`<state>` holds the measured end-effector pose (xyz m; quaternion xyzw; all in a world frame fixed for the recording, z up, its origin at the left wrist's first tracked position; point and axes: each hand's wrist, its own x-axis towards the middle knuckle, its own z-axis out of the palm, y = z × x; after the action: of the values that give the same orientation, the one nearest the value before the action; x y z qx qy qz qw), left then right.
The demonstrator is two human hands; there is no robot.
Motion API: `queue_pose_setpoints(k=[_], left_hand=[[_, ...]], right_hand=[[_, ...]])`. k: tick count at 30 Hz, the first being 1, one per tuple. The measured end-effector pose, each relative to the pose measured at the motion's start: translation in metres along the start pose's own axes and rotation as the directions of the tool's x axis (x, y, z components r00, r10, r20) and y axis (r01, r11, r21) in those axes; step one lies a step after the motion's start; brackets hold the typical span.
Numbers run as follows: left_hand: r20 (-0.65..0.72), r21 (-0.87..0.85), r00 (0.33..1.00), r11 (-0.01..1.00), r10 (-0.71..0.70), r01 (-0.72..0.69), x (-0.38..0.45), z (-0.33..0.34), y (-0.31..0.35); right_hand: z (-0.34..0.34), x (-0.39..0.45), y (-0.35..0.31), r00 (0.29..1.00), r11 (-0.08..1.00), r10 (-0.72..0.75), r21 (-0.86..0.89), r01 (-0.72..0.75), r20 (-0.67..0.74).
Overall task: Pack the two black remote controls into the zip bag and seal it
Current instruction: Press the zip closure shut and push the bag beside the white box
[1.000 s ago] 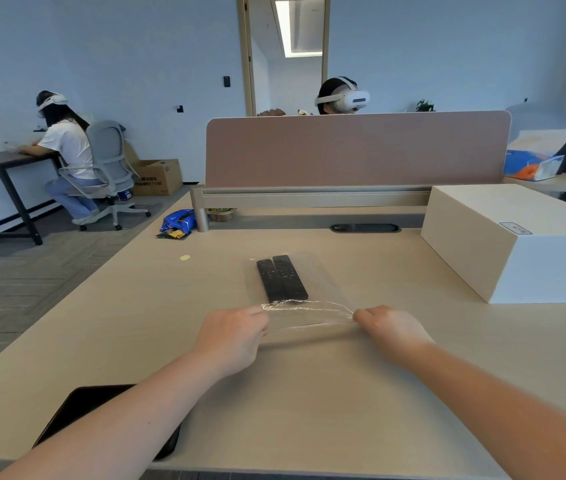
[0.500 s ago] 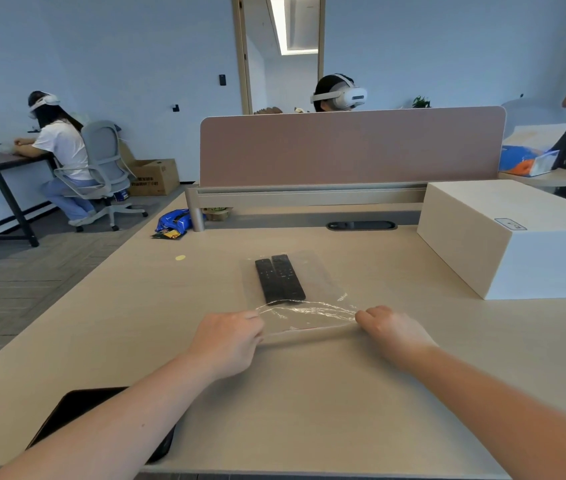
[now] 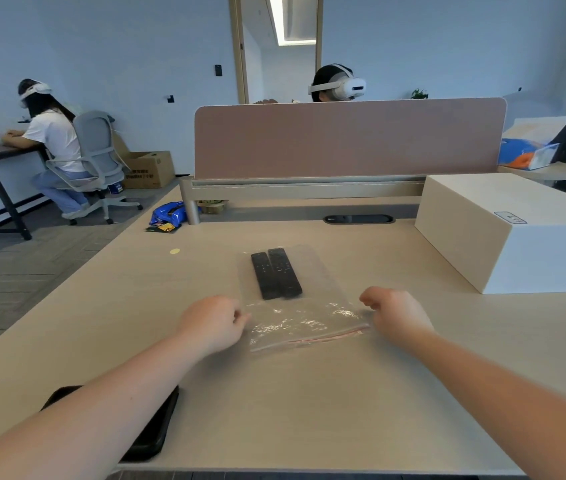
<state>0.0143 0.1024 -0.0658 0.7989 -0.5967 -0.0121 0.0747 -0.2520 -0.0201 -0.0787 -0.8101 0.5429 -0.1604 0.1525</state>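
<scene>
On the table (image 3: 309,393), left to right: dark flat pad (image 3: 150,431) at the near left edge under the forearm, out of the work area. Left hand (image 3: 214,322) loosely curled just beside the left edge of the zip bag (image 3: 304,306); fingers (image 3: 238,315) bent in, seem to grip nothing, cannot tell if they touch the plastic. Bag lies flat so the strip can be pressed against the tabletop. Two black remotes (image 3: 276,273) sit side by side inside it, pushed to the far end, which leaves the mouth free. Pink zip strip (image 3: 312,339) runs along the near edge, looks flat and likely closed, full seal cannot be confirmed. Right hand (image 3: 397,315) curled at the bag's right corner, fingers half-closed, holding nothing visible. Hands on both sides suit a hold-and-press along the strip. White box (image 3: 513,233) far right, well apart.
</scene>
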Motion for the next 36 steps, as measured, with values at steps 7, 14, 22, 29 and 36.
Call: queue_pose_setpoints(k=[7, 14, 22, 29, 36], left_hand=[[0.044, -0.473, 0.909, 0.793, -0.415, 0.385, 0.052, 0.015, 0.001], [0.014, -0.601, 0.887, 0.705, -0.462, 0.376, 0.091, 0.033, 0.009], [-0.112, -0.611, 0.901, 0.744, -0.42, 0.27, 0.118, 0.046, 0.017], [-0.181, -0.604, 0.934, 0.785, -0.308, 0.142, 0.147, 0.058, 0.054], [-0.201, -0.607, 0.954, 0.792, -0.223, 0.057, 0.197, 0.072, 0.124]], right_hand=[[0.007, 0.057, -0.026, 0.973, 0.935, 0.231, 0.271, -0.23, 0.03], [0.026, 0.106, -0.045, 0.96, 0.892, 0.246, 0.355, -0.279, 0.134], [0.038, 0.128, -0.038, 0.974, 0.932, 0.208, 0.285, -0.224, 0.086], [0.026, 0.141, 0.008, 0.963, 0.94, 0.265, 0.237, -0.245, -0.056], [-0.002, 0.159, 0.062, 0.936, 0.963, 0.269, 0.067, -0.26, -0.229]])
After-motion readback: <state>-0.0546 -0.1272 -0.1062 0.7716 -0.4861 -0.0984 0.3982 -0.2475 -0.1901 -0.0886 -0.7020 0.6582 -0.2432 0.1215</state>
